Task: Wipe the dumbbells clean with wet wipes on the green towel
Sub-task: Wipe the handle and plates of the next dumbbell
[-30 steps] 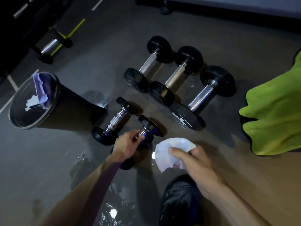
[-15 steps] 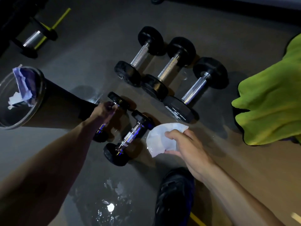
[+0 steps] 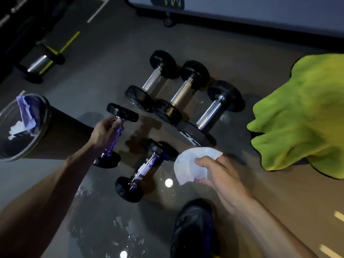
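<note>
Gripping the chrome handle of a small dumbbell [image 3: 115, 135], a person's left hand [image 3: 104, 135] has its fingers curled round the bar, its far end looking tipped up off the dark gym floor [image 3: 186, 36]. A green towel [image 3: 301, 116] lies bunched at far right, well apart from every weight. Three larger dumbbells [image 3: 186, 90] sit side by side farther out on the floor, none on the towel; a black bin [image 3: 44, 127] with crumpled paper stands at left. A second small dumbbell [image 3: 145, 170] rests just beside the wet wipe [image 3: 193, 164], which the right hand [image 3: 221, 175] pinches between thumb and fingers. Wet patches gleam on the floor near a black shoe [image 3: 195, 228]. Done well, the step probably means carrying the weight to the towel, then wrapping the wipe around the handle and both ends.
</note>
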The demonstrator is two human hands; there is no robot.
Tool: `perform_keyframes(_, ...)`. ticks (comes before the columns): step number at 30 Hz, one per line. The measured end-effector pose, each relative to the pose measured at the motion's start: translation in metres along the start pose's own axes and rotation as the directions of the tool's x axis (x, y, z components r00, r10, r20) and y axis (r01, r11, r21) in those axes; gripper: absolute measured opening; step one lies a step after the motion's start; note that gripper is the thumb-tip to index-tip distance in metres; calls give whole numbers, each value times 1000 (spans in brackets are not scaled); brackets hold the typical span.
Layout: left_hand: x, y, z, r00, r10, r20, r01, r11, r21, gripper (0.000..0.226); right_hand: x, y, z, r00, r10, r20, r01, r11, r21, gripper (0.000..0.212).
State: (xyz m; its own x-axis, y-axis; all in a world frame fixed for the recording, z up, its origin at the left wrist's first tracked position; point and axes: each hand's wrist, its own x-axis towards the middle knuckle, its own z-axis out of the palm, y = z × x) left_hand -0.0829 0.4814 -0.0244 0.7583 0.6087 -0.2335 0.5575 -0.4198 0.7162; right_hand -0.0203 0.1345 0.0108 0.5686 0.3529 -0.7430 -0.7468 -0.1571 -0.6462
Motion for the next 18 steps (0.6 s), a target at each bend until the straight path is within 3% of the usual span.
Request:
perform_keyframes(2, -10, 29, -2, 999, 34, -22, -36, 996, -79, 23, -12, -4, -7, 999, -30, -16, 30, 999, 17, 7)
perform_keyframes(5, -35, 96, 9, 985, 172, 9, -167, 966, -200, 26, -36, -20, -21, 988, -157, -10, 157, 987, 39, 39)
perform_keyframes(6, -45, 117, 19, 970, 241, 33, -226, 942, -250, 29, -45, -27, -28, 980, -197, -24, 198, 980, 27, 40)
perform_keyframes(9, -74, 184, 53, 912, 411, 13, -369, 833, -412, 29, -68, -46, -58, 951, -306, -41, 306, 952, -4, 17)
perform_keyframes(11, -90, 230, 76, 888, 459, -41, -410, 746, -525, 21, -84, -53, -85, 918, -374, -129, 377, 926, 0, 9)
perform_keyframes(15, -122, 317, 123, 841, 542, 2, -363, 566, -740, 29, -120, -68, -136, 776, -549, -312, 580, 815, 9, 17)
perform_keyframes(18, -134, 368, 152, 784, 621, 2, -389, 494, -777, 25, -138, -74, -174, 637, -588, -499, 693, 720, 35, 34)
